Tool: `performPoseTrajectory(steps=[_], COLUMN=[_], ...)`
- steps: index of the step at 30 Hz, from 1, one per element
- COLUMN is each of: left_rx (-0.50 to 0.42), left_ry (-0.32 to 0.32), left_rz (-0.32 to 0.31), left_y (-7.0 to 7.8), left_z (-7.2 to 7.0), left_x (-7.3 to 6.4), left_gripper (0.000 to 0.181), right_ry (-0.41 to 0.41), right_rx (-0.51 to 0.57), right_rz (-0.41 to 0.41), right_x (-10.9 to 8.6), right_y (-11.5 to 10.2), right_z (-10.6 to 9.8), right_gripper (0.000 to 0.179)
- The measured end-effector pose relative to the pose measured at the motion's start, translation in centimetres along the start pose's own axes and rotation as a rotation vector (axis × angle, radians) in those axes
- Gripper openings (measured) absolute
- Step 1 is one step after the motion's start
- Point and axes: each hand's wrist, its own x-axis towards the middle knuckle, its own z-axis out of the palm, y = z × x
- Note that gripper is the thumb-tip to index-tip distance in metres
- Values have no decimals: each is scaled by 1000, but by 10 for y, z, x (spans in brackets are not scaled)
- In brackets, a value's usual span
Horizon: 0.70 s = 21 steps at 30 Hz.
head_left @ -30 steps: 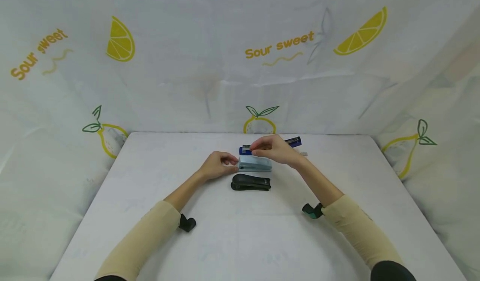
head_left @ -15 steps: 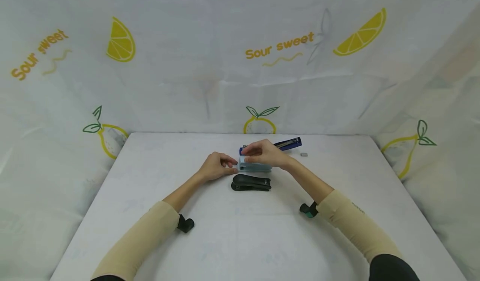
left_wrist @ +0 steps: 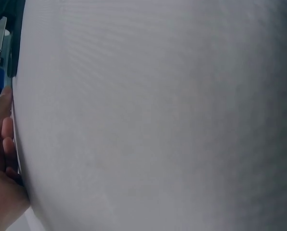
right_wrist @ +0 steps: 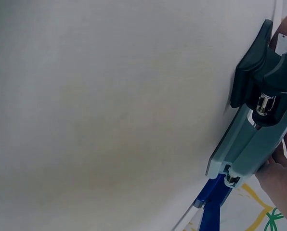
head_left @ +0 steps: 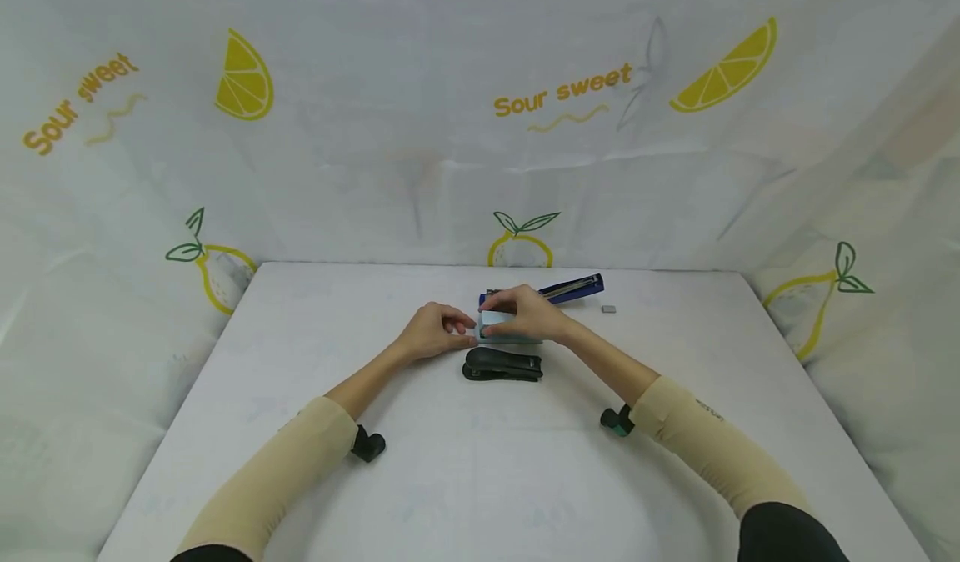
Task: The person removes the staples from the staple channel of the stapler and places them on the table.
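Showing a white worktop (head_left: 480, 479) with 12 o'clock at its far edge and the light blue stapler (right_wrist: 259, 149) at the dial's centre. The light blue stapler is rested on the worktop and largely covered by the right hand (head_left: 528, 312), by whose bent thumb and fingers its upper arm is gripped from both long sides. Its 9 o'clock end is met by the fingertips of the left hand (head_left: 435, 330); thumb and forefinger are held apart there, the other fingers bent, and whether the end is pinched cannot be told. At 6 o'clock, just beside, the black stapler (head_left: 501, 364) is laid lengthwise. At 1 o'clock the dark blue stapler (head_left: 573, 292) is partly hidden behind the right hand; a long metal channel (head_left: 566, 287) is exposed along it, its contents too small to be made out. Near 3 o'clock, well apart, a small grey block (head_left: 608, 309) is seen.
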Motion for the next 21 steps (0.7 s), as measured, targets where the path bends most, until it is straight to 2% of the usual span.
performPoseTrajectory(steps=[6, 16, 21], left_rx=[16, 13, 12], left_ry=[6, 10, 11], left_rz=[-11, -20, -27], left_y=[1, 2, 3], left_z=[1, 2, 2], left_x=[0, -1, -1], left_gripper=[28, 27, 27], right_ry=[14, 44, 61], right_rx=[16, 145, 123], right_rz=[-7, -14, -47], right_x=[-1, -12, -18], right_y=[0, 7, 0], right_z=[-1, -15, -22], right_gripper=[35, 39, 40])
